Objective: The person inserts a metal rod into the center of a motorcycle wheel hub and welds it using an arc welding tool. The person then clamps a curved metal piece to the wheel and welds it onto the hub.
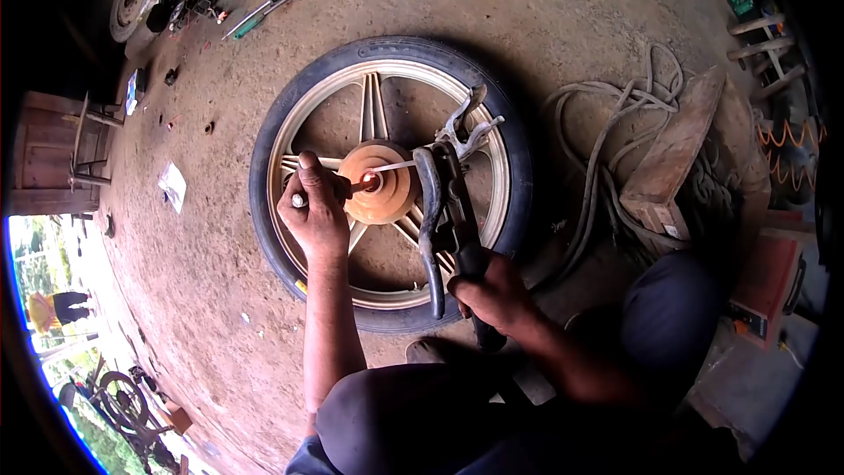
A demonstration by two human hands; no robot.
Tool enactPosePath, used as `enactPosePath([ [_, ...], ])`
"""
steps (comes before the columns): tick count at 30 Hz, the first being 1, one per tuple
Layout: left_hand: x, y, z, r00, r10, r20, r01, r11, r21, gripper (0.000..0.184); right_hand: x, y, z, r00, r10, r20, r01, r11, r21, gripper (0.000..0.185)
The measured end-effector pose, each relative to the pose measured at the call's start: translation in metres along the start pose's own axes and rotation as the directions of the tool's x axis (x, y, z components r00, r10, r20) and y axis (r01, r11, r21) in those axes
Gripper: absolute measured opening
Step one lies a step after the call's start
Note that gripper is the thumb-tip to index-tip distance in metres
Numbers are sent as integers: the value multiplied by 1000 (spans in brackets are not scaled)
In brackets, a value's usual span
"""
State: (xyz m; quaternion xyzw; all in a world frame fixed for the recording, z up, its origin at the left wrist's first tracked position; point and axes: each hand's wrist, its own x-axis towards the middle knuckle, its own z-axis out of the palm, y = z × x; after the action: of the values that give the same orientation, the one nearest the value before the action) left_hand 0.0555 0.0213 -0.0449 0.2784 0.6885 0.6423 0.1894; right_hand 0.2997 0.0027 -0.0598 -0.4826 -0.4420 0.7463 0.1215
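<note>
A spoked motorcycle wheel (394, 303) with its black tyre lies flat on the ground before me. My left hand (315, 207) is closed over the left side of the hub (384, 202), gripping a metal rod (300, 200) whose round, shiny end shows at the fist. The rod's other end appears to reach the hub's centre, which glows orange. My right hand (494, 292) wraps round the black handle of a welding electrode holder (457, 211). From it a thin pale electrode (393, 166) points left to the hub's centre. A silver metal clamp (475, 127) sits by the rim's upper right.
Thick grey cables (585, 167) coil to the right beside a wooden block (673, 154). A red box (767, 286) stands at far right. Tools (264, 13) and metal parts lie at the upper left. A wooden cabinet (57, 154) stands left; another person (60, 310) is outside.
</note>
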Motion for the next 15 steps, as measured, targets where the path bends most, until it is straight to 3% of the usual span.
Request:
enactPosePath([
  [10, 2, 1, -5, 995, 3, 98, 2, 999, -45, 53, -3, -2, 2, 1000, -27, -12, 26, 998, -58, 15],
  [12, 1, 0, -6, 995, -9, 104, 17, 997, -82, 51, -1, 4, 2, 994, -108, -26, 100, 975, -199, 20],
  [15, 2, 0, -8, 992, 3, 123, 5, 998, -63, 48, 2, 9, 4, 994, -99, -46, 84, 961, -263, 23],
])
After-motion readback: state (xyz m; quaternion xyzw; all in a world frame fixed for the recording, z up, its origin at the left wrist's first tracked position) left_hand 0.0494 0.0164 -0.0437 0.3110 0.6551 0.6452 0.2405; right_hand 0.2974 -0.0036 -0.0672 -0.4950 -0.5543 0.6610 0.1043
